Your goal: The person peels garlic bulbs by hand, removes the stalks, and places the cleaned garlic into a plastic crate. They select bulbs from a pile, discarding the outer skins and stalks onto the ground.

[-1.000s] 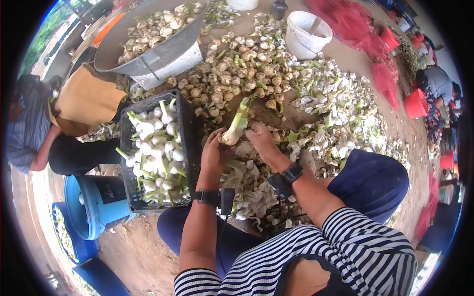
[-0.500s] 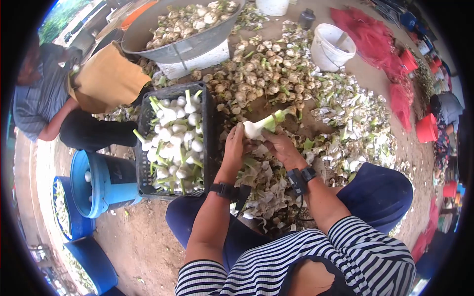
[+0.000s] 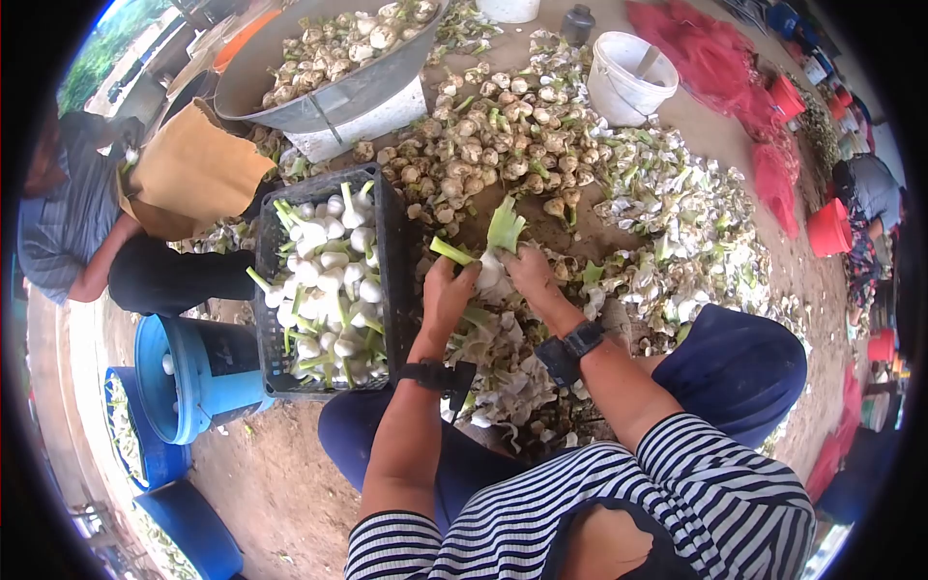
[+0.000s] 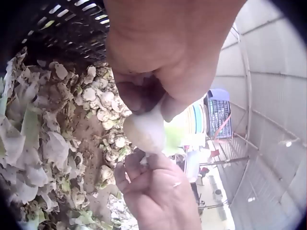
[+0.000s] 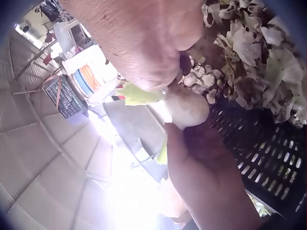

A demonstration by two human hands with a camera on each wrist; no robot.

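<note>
One pale garlic bulb (image 4: pixel 145 132) sat between a person's two bare hands, the left hand (image 3: pixel 448 290) gripping it, the right hand (image 3: pixel 530 278) pinching a green leaf (image 3: pixel 505 227) beside it. Papery husks (image 3: pixel 512 367) littered the ground below the grip; a black crate (image 3: pixel 394 290) of white bulbs (image 3: pixel 329 275) stood just left. Beyond, browner bulbs (image 3: pixel 498 145) lay heaped on the brown floor (image 3: pixel 266 464), with a white bucket (image 3: pixel 614 97) farther right. Pale ribbed panels (image 4: pixel 276 96) lined the room behind the grip.
</note>
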